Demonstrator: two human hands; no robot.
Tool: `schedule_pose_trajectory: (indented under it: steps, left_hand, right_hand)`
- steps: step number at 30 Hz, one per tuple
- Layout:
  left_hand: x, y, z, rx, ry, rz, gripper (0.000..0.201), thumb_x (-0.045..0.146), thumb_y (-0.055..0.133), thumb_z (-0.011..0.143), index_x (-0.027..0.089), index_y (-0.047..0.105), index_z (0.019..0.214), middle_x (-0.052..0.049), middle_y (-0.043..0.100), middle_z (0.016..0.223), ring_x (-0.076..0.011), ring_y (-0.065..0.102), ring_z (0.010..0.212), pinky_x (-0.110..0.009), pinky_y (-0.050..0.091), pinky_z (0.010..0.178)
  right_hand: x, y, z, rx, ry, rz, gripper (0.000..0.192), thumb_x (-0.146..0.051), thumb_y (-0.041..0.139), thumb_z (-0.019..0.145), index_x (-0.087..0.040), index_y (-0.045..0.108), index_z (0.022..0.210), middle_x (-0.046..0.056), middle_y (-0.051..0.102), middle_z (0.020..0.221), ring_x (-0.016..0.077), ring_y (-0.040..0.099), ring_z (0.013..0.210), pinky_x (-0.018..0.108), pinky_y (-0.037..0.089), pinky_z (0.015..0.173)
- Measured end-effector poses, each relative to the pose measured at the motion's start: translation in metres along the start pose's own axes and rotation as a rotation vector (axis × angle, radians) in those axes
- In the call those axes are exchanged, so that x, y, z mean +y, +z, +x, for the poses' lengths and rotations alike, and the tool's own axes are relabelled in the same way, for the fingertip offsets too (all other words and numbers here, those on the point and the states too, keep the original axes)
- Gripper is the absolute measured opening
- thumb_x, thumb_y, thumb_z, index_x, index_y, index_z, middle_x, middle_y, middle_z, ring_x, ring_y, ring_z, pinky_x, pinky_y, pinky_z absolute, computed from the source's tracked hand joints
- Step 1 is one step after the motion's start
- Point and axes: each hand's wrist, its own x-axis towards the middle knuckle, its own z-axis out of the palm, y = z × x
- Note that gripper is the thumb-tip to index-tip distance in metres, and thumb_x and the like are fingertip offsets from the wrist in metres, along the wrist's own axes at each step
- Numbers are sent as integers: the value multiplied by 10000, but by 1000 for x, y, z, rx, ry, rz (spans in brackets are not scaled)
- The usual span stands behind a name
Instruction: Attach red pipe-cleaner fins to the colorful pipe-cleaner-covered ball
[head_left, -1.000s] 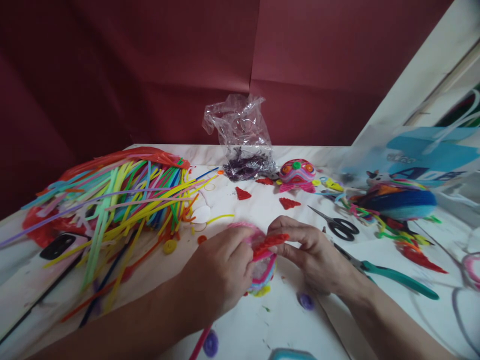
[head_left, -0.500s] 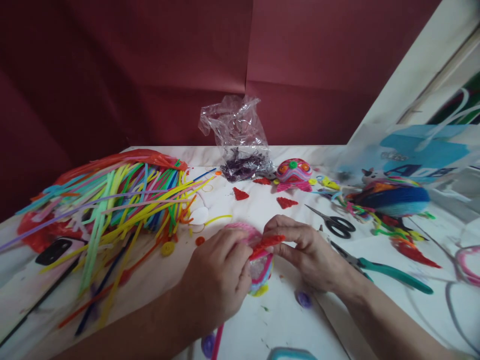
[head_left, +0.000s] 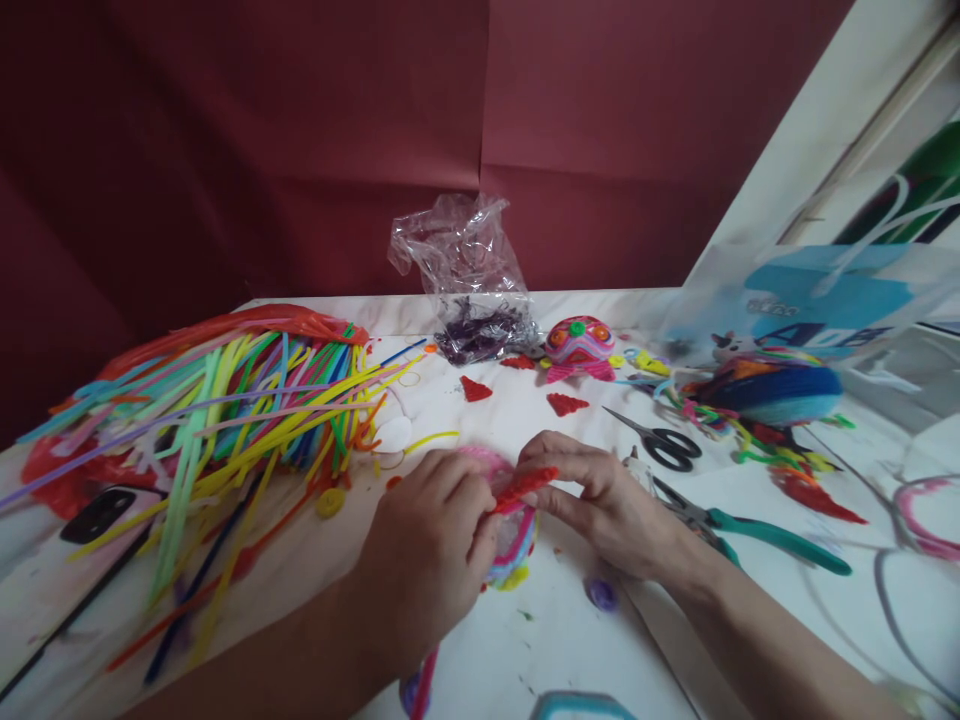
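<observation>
Between both hands is a red fuzzy pipe-cleaner piece [head_left: 527,487], flat and narrow from this angle. My left hand [head_left: 427,550] is closed at its left end, with the fingertips partly hidden. The thumb and fingers of my right hand [head_left: 600,490] pinch its right end. Directly below and behind it is a rounded pipe-cleaner craft [head_left: 519,540] in pink and blue with a yellow bit at the bottom. Whether the fingers also grip this craft I cannot tell. A purple button [head_left: 601,594] lies below my right hand.
Loose pipe cleaners [head_left: 277,400] pile up at left beside a phone [head_left: 105,515]. Behind are a clear plastic bag [head_left: 472,270], a finished-looking pink craft face [head_left: 579,347] and red triangles [head_left: 568,404]. Scissors [head_left: 664,442] and green-handled pliers [head_left: 780,540] lie at right.
The whole view has shifted slightly, so most things sit a little further left. Both hands keep their hold on the red piece, with hardly any movement.
</observation>
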Motion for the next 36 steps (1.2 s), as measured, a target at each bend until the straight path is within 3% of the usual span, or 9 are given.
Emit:
schedule_pose_trajectory:
  steps: [11, 18, 26, 36]
  left_hand:
    - [-9, 6, 0, 119, 11, -146, 171, 21, 509, 748, 128, 601, 652, -123, 691, 868, -217, 633, 874, -336, 505, 757]
    - [-22, 0, 11, 4, -117, -322, 176, 9, 541, 702, 146, 599, 608, -92, 697, 926, -157, 658, 868, -245, 499, 732]
    - [-28, 0, 16, -76, -195, -329, 161, 53, 548, 703, 165, 561, 589, -54, 676, 901, -154, 638, 792, -244, 485, 642]
    - [-20, 1, 20, -75, -273, -275, 199, 78, 600, 688, 187, 465, 590, -12, 644, 839, -171, 626, 817, -281, 482, 683]
  right_hand:
    - [-1, -3, 1, 5, 95, 54, 265, -440, 595, 850, -194, 692, 866, 47, 579, 861, 176, 562, 814, 297, 438, 751]
    - [-1, -14, 3, 18, 224, 128, 253, -402, 624, 816, -180, 635, 938, 39, 656, 874, 197, 610, 845, 293, 483, 733]
    - [7, -7, 4, 147, 85, 19, 194, -391, 634, 813, -204, 655, 767, 16, 592, 834, 161, 550, 790, 279, 428, 757]
    - [1, -1, 8, 80, 126, -48, 299, -434, 554, 852, -184, 594, 693, 30, 538, 773, 189, 554, 772, 320, 416, 737]
